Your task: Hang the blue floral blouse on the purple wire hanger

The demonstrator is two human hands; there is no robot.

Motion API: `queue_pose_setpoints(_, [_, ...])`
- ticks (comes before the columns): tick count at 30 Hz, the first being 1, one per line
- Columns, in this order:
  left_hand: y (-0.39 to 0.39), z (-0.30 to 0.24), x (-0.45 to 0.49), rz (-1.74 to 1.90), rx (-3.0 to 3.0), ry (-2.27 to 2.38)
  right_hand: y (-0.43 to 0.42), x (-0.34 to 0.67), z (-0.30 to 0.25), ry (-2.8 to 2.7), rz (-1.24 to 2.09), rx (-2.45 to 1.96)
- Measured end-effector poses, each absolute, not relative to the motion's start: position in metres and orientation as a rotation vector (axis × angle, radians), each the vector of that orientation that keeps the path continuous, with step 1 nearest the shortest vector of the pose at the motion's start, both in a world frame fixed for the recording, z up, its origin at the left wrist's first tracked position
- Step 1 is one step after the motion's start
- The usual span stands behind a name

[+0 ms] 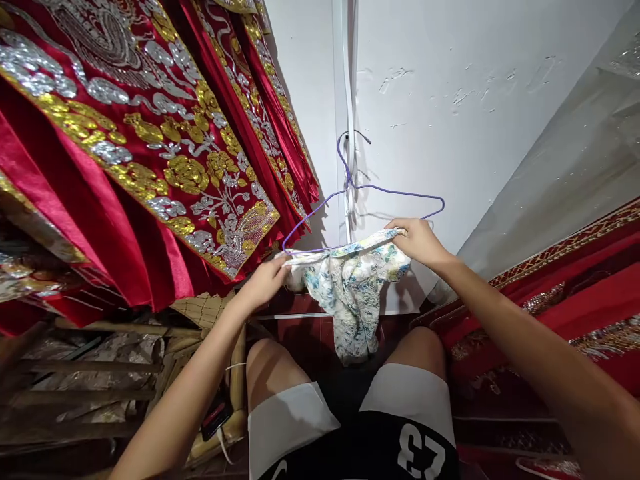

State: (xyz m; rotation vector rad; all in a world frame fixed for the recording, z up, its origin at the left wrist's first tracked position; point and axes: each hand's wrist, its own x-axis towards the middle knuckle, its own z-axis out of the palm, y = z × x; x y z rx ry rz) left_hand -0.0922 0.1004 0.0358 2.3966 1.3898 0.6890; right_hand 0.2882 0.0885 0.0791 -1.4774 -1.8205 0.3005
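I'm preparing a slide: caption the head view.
Left hand and right hand hold a white floral-print fabric garment by its upper edge, partly covering a thin purple hanger.

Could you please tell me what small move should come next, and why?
Perhaps the right hand should ease its end of the floral garment toward the right corner of the purple hanger: that corner sticks out bare above the garment, while the left hand pinches the garment's other end beside the hanger's left corner.
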Motion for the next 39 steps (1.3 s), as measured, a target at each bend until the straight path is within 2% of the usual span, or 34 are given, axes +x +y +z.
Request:
queue_pose_setpoints(3, [0.109,0.051,-0.086,0.912,2.467,1.234,0.078,0.291,0.089,-1.804,0.279,-1.562])
queue_pose_setpoints(6, [0.107,0.061,-0.083,0.971,2.551,1.024,0.068,0.293,0.095,-1.828,0.265,-1.615])
queue_pose_setpoints(12, [0.092,0.063,-0.086,0.796,2.691,1.101,0.059,0.293,0.099,-1.843,0.233,-1.757])
queue_pose_setpoints(19, [0.07,0.067,-0.099,0.61,2.663,1.337,0.059,0.275,0.092,-1.885,0.214,-1.719])
queue_pose_setpoints(22, [0.067,0.07,-0.105,0.756,2.627,1.406,0.06,0.272,0.09,-1.903,0.252,-1.691])
queue_pose_setpoints(26, [0.074,0.079,-0.094,1.155,2.391,1.459,0.058,0.273,0.091,-1.871,0.312,-1.674])
queue_pose_setpoints(29, [0.09,0.089,-0.071,1.483,2.082,1.245,0.049,0.269,0.095,-1.867,0.395,-1.66])
queue_pose_setpoints(31, [0.103,0.096,-0.056,1.549,1.957,1.113,0.04,0.266,0.098,-1.866,0.437,-1.635])
queue_pose_setpoints(39, [0.129,0.104,-0.051,1.157,1.555,0.84,0.037,0.31,0.104,-1.507,0.191,-1.543])
